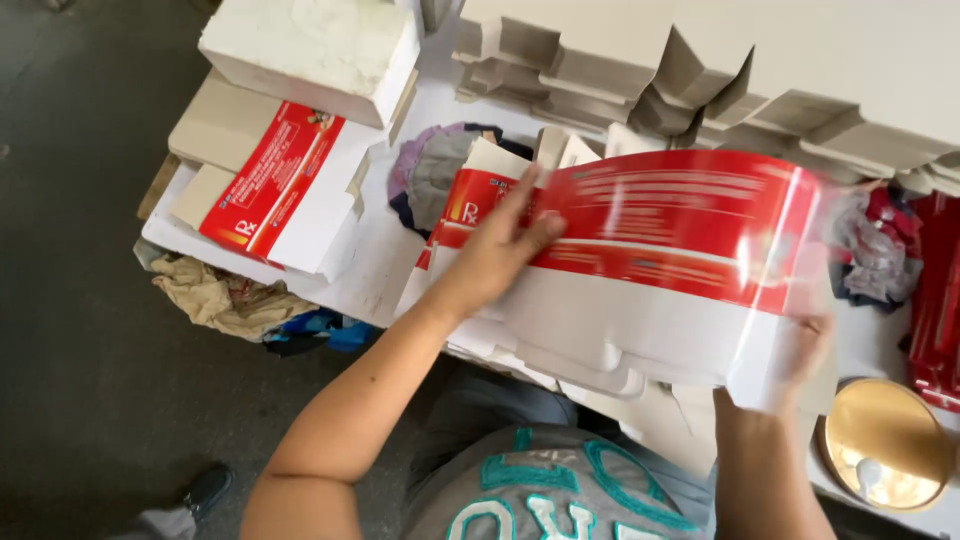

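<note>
Between my hands a flat carton blank (660, 270), glossy red above and white below, lies blurred at centre. At nine o'clock my left hand (495, 250) presses on it with fingers spread; at four o'clock my right hand (805, 345) shows through it, grip unclear.

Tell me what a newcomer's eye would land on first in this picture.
First comes the big red and white flat carton sheet in the middle, blurred, with the left hand pressed on its left part and the right hand gripping its right edge. Next, another flat carton lies upper left, and a round gold lid sits lower right.
</note>
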